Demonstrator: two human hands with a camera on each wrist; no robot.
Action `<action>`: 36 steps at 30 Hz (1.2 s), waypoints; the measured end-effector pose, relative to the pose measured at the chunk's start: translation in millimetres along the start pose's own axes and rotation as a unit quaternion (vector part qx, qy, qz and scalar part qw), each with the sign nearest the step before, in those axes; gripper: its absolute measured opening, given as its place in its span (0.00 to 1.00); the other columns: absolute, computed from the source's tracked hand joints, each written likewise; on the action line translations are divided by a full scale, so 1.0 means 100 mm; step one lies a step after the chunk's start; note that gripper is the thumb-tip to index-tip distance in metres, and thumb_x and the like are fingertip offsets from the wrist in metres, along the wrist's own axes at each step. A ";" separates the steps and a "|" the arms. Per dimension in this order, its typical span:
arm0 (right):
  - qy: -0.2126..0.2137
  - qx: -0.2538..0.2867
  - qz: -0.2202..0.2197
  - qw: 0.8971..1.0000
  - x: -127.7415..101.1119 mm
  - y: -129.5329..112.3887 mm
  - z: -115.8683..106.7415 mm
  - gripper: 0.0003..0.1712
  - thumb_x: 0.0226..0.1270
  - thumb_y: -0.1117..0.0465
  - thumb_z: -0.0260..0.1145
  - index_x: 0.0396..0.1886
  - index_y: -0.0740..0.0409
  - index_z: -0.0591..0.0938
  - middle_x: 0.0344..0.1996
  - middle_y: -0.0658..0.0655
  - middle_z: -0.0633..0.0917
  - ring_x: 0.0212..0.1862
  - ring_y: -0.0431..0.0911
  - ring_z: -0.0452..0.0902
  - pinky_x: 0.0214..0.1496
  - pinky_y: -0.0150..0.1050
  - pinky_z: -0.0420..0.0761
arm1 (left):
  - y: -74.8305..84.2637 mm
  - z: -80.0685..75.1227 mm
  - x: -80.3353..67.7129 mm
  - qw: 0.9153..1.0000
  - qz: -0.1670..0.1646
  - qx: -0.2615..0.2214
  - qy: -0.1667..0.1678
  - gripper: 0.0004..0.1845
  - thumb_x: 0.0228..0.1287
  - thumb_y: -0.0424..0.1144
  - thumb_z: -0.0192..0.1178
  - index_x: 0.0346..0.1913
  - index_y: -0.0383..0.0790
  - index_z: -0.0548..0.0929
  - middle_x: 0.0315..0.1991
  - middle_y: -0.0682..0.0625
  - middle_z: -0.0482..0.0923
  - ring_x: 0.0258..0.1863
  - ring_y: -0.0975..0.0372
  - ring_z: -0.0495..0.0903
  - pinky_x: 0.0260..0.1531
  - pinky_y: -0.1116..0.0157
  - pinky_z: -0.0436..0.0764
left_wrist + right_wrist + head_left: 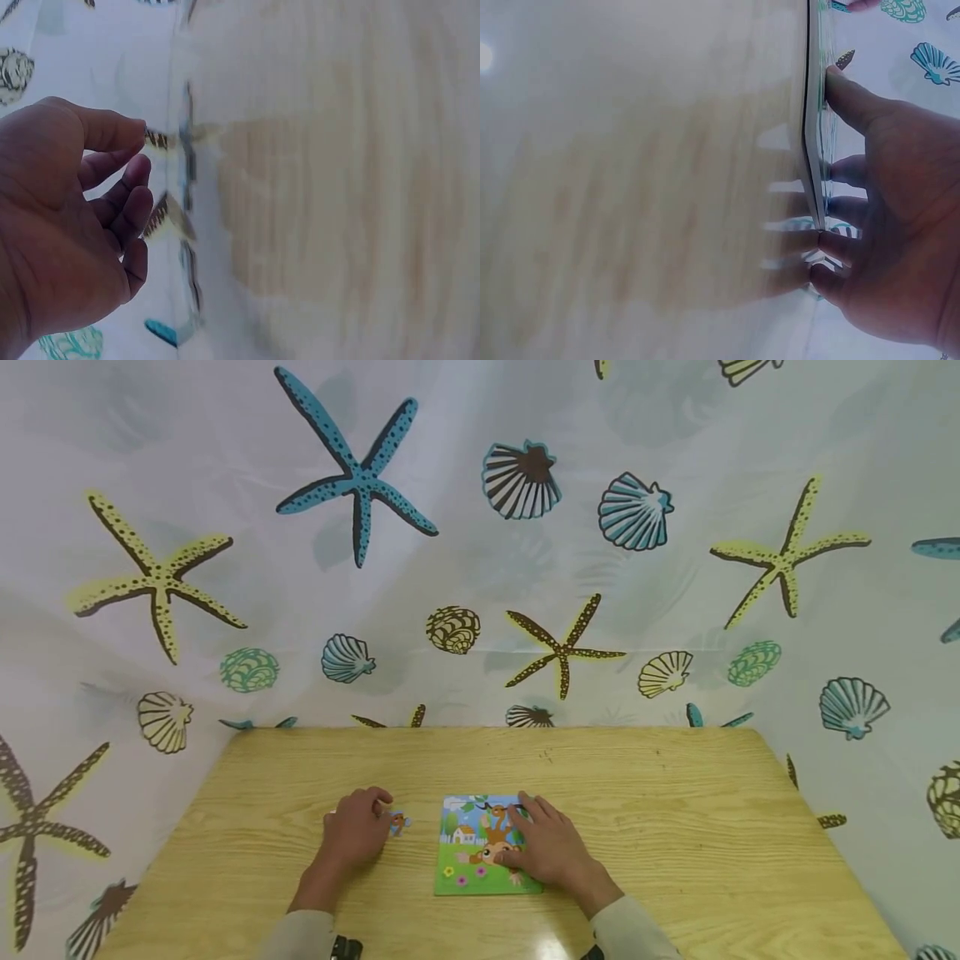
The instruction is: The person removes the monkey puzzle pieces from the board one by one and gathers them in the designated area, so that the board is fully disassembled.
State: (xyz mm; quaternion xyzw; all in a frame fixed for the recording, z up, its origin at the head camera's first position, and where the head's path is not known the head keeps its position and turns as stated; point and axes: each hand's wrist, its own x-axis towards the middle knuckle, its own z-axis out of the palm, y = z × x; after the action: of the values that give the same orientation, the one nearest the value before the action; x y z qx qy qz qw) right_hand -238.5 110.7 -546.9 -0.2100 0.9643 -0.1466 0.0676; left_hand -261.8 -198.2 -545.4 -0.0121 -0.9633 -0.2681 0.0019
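Observation:
A square picture board (487, 868) printed with an upside-down monkey, a small house and flowers lies on the table. My right hand (551, 847) rests on its right side, thumb on the picture and fingers spread toward the far right corner. In the right wrist view, the fingertips lie along the edge of the thin board (810, 112). Left of the board, my left hand (358, 828) hovers with loosely bent fingers. Beside its thumb is a small brown and blue puzzle piece (400, 822). The left wrist view shows nothing between the bent fingers (129, 214).
The wooden table (675, 827) spreads to both sides of the board. A cloth (450, 568) printed with starfish and shells hangs behind it and along its sides. Left of my left hand, a small pale edge (328, 815) peeks out, mostly hidden.

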 end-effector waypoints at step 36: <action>0.010 0.055 0.052 0.997 -0.14 0.17 0.01 0.51 0.61 0.32 0.61 0.74 0.59 0.61 0.75 0.60 0.58 0.77 0.59 0.49 0.74 0.62 0.51 | 1.36 0.78 -0.02 0.993 0.055 0.056 -0.088 0.12 0.62 0.50 0.65 0.41 0.48 0.79 0.44 0.49 0.76 0.49 0.51 0.72 0.53 0.38 0.64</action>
State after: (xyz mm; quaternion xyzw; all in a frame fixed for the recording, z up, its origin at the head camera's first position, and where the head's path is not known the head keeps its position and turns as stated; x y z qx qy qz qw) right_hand -232.5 131.3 -552.0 -0.1545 0.9650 -0.1974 0.0771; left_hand -256.6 -41.8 -542.2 -0.0889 -0.9710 -0.2113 -0.0678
